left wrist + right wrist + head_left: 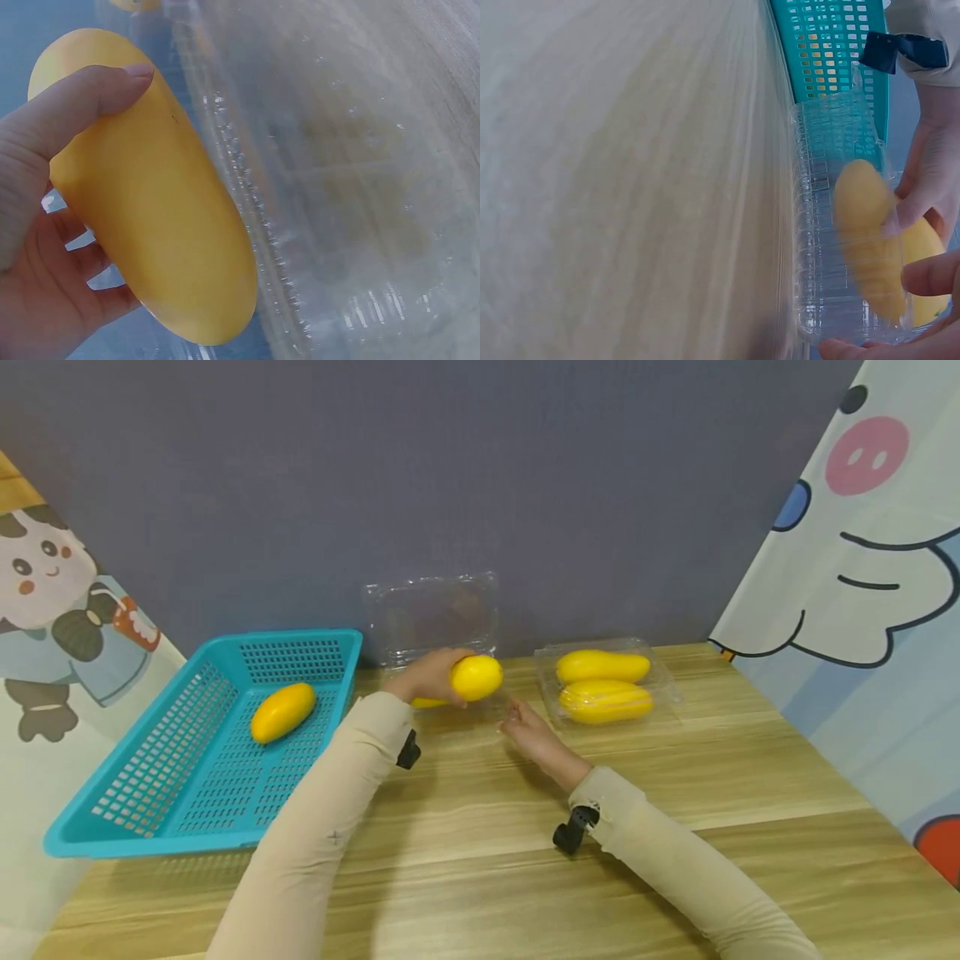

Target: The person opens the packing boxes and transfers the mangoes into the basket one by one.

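Note:
My left hand [433, 675] grips a yellow mango [480, 678] over an open clear plastic clamshell box [435, 610], whose lid stands up at the back. In the left wrist view the thumb lies along the top of this mango, with the fingers beneath. Another mango [864, 225] lies inside the box, mostly hidden by the left hand in the head view. My right hand [534, 735] holds the box's near right corner, thumb [930, 274] and fingers on either side of the clear wall.
On the left stands a blue-green plastic basket [157, 845] with one mango [282, 713] in it. To the right, a second clear box [547, 693] holds two mangoes [603, 702]. A dark grey panel [450, 485] rises behind the wooden table [480, 893].

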Tool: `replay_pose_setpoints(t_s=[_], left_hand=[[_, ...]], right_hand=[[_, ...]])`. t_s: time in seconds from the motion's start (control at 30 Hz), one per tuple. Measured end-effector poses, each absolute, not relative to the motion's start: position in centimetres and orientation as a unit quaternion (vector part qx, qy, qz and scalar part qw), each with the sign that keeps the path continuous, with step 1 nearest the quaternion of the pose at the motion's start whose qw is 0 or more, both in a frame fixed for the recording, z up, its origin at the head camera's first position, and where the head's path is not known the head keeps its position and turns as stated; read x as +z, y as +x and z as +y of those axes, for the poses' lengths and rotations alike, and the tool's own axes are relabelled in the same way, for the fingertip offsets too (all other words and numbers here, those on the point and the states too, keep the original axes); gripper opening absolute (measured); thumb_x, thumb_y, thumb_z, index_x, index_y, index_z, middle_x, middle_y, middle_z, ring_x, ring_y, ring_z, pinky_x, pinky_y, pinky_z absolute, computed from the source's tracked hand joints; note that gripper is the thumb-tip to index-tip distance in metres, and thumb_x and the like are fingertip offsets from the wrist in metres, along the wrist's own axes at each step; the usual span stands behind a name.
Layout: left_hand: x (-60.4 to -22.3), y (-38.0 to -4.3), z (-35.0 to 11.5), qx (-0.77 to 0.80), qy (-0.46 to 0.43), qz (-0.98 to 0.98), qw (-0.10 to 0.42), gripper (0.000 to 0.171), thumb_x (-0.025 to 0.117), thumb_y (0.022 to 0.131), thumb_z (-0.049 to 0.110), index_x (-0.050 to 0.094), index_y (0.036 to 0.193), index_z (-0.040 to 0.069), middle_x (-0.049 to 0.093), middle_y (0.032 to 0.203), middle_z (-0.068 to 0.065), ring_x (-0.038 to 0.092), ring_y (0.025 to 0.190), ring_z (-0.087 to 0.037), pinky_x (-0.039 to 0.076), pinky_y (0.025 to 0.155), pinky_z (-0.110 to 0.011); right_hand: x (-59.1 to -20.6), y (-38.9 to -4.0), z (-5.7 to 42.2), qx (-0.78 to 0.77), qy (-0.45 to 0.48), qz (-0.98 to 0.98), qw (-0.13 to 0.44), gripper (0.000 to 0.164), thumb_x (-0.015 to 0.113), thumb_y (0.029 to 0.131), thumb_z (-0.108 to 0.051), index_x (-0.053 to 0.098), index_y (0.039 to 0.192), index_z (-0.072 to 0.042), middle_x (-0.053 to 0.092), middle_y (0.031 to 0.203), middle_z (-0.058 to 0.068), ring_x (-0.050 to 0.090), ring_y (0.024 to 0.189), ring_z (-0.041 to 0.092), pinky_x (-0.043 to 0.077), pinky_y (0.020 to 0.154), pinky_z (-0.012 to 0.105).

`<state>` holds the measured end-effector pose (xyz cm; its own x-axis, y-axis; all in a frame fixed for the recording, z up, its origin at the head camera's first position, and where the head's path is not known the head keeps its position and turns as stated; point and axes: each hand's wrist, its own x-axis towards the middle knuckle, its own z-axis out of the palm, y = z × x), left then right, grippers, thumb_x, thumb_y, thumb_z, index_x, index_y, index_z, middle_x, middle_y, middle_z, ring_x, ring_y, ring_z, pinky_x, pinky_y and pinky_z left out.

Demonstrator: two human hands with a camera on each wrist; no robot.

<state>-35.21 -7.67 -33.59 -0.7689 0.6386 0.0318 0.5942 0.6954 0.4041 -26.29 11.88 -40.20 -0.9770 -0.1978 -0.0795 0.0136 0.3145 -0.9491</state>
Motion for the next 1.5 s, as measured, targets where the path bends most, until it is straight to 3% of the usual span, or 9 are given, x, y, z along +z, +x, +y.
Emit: replay_pose_setpoints(t_s=[1.03, 1.5], left_hand=[[-27.9, -32.7, -10.7, 0.315, 0.252, 0.914, 0.053, 0.087, 0.08, 0.07, 0.016, 0.035, 0.144, 0.011, 0.044, 0.14, -0.013, 0.048, 0.119, -0.032, 0.039, 0.099, -0.052], [-25.8, -32.2, -13.8, 0.296, 0.221, 0.929, 0.033, 0.093, 0.081, 0.072, 0.026, 0.028, 0.148, 0.016, 0.04, 0.143, -0.013, 0.047, 0.12, -0.034, 0.041, 0.094, -0.056]], right_hand=[[-40.3, -26.2, 11.8, -0.599, -0.08, 0.793, 0.073, 0.062, 0.043, 0.094, -0.006, 0.013, 0.146, 0.01, 0.02, 0.148, 0.032, 0.021, 0.137, 0.043, 0.021, 0.112, 0.05], [-40.1, -26.0, 11.8, -0.587, -0.068, 0.802, 0.083, 0.063, 0.043, 0.095, -0.009, 0.011, 0.147, 0.008, 0.019, 0.15, 0.03, 0.018, 0.139, 0.04, 0.018, 0.113, 0.048]])
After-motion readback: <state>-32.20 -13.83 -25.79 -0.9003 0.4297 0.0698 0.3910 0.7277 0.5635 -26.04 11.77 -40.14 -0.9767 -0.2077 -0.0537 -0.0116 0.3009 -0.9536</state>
